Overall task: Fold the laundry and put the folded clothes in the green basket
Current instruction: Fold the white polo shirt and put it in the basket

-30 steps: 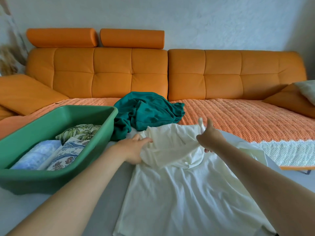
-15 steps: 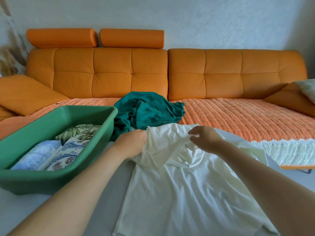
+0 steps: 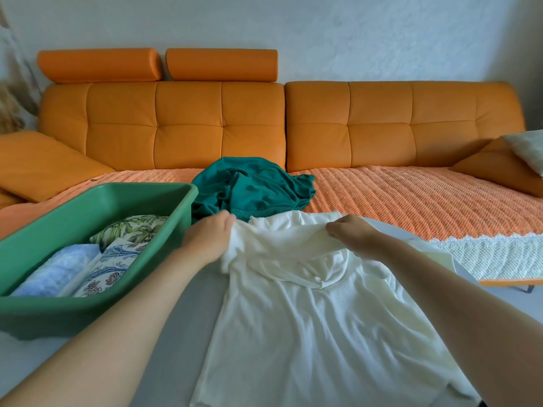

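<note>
Here, a long orange sofa (image 3: 223,127) spans the far side of the scene, its seat covered by an orange woven throw (image 3: 411,198). Nearer, a grey desk (image 3: 188,312) carries the laundry. A white shirt (image 3: 308,333) lies spread on the desk at centre and right, with its hem near the viewer and its upper part bunched at the far end. A green basket (image 3: 58,312) sits on the desk at left, just beside the shirt. A teal garment (image 3: 249,186) lies crumpled beyond the shirt, to the right of the basket's far corner. In the basket lie three folded pieces: a leaf-print cloth (image 3: 132,229) farthest, a blue floral cloth (image 3: 111,262) nearer, and a pale blue cloth (image 3: 55,268) at left. The left hand (image 3: 208,240) has its grip closed on the shirt's bunched far-left edge. The right hand (image 3: 352,235), fingers curled, pinches the far-right edge, and the fabric hangs in folds between them.
</note>
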Tool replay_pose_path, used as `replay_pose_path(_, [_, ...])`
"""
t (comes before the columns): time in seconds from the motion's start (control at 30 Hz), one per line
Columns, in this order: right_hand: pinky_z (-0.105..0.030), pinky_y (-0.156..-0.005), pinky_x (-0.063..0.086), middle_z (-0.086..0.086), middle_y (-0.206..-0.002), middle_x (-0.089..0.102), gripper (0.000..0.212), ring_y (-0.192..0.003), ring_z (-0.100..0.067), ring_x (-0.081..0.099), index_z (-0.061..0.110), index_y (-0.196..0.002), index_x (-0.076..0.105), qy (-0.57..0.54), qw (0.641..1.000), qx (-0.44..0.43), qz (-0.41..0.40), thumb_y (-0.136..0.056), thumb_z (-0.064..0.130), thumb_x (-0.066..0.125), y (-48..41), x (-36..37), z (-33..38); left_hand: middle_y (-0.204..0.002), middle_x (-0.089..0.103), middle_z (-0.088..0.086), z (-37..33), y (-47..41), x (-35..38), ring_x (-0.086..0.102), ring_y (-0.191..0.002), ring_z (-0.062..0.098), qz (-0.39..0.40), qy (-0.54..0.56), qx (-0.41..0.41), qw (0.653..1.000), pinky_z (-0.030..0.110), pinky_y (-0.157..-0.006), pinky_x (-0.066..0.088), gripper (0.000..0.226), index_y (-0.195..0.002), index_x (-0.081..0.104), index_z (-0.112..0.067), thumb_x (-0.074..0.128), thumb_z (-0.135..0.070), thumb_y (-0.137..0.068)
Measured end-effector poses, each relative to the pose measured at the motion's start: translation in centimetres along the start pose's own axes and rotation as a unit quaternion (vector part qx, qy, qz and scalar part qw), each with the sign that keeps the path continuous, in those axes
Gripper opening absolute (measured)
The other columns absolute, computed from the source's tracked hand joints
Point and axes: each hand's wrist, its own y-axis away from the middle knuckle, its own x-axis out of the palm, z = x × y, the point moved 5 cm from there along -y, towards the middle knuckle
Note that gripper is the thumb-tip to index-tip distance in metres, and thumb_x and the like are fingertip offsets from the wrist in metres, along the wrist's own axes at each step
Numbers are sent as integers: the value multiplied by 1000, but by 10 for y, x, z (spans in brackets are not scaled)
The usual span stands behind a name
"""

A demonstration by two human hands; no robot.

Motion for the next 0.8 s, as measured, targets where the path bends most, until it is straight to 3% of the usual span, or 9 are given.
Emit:
replay_pose_path(0.13, [-34,-60,36,-3,-69,56,32,-63,-18,49,12,-69,53,151,988,26,30,-92,33,47,-1,2,-9,-90,59,0,14,-4,-6,57,-78,22,-18,-157,-43,987,35,-64,41,28,-99,52,-18,36,-40,-105])
replay_pose_path(0.23, [-32,-70,43,3,-93,62,23,-84,-17,58,20,-99,59,310,950,9,22,-92,36,45,-1,11,-13,-107,55,2,1,4,7,52,-96,25,-98,-254,49,961,37,-79,42,12,-101,59,-19,63,-16,-91])
replay_pose_path(0.3, [-33,-82,39,3,-107,62,22,-97,-19,56,26,-113,51,359,933,-33,-1,-91,27,50,-2,17,-13,-100,53,1,-23,12,8,52,-89,24,-147,-171,176,958,37,-74,43,23,-94,61,-18,64,0,-80])
replay_pose_path(0.4, [-37,-97,36,1,-127,57,49,-117,-22,50,27,-134,43,415,901,-106,-75,-89,12,56,-5,21,-10,-105,49,-11,-54,27,22,47,-87,11,2,-59,271,961,32,-73,41,15,-104,58,-25,57,-20,-89])
replay_pose_path(0.47, [-36,-98,37,0,-131,55,53,-121,-23,49,26,-137,46,391,904,-135,-106,-90,4,50,-6,20,-7,-118,47,-12,-55,32,41,45,-103,9,84,-113,266,954,30,-83,38,34,-121,53,-31,59,-29,-88])
replay_pose_path(0.53, [-33,-88,41,-3,-126,54,47,-111,-25,53,23,-131,55,326,929,-136,-108,-93,-1,42,-7,20,-8,-129,45,-10,-42,31,54,44,-120,15,109,-160,238,952,33,-95,39,53,-135,45,-33,57,-17,-86])
replay_pose_path(0.63, [-33,-70,42,-4,-114,45,43,-89,-28,54,18,-122,62,220,960,-114,-127,-95,-3,36,-8,11,-9,-137,43,-7,-29,27,53,46,-123,22,104,-156,200,962,38,-97,43,74,-146,33,-36,52,0,-83])
replay_pose_path(0.73, [-33,-67,43,-6,-117,44,52,-88,-25,50,20,-133,50,274,933,-121,-200,-89,-6,42,-7,-2,-6,-145,34,-5,-28,24,51,45,-126,22,86,-165,191,964,40,-87,50,90,-149,24,-36,53,8,-76])
replay_pose_path(0.8, [-35,-86,43,-7,-121,45,59,-101,-25,48,22,-138,45,331,900,-142,-246,-86,-4,51,-7,-7,-9,-149,31,-3,-29,24,53,43,-130,24,61,-187,199,960,42,-92,49,95,-148,19,-36,54,9,-72])
